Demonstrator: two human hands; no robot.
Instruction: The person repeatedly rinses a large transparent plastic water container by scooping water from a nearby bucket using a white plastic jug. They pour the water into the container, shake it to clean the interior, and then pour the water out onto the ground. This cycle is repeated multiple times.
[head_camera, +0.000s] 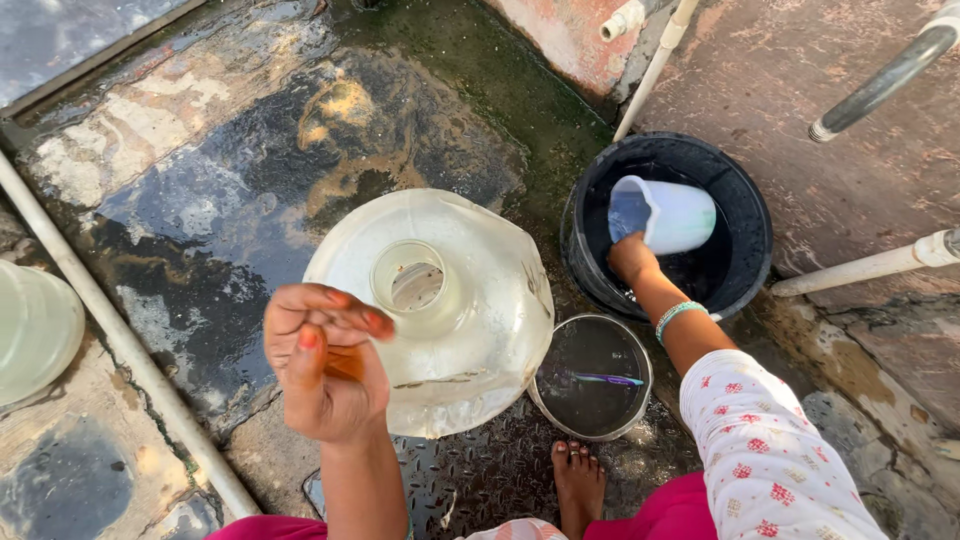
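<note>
My right hand (634, 258) grips a pale blue plastic mug (665, 214), tipped on its side inside a black bucket (745, 215) that holds dark water. My left hand (322, 360) is raised and empty, fingers loosely curled, just left of a large clear water jar (470, 340) standing upright with its round mouth (410, 280) open. My left hand hovers above the jar's shoulder; I cannot tell whether it touches it.
A small steel pot (592, 377) of water stands between the jar and my bare foot (580, 480). Another clear jar (35, 330) is at the left edge. White pipes (120, 340) cross the wet stone floor (200, 180); more pipes (870, 268) jut from the right wall.
</note>
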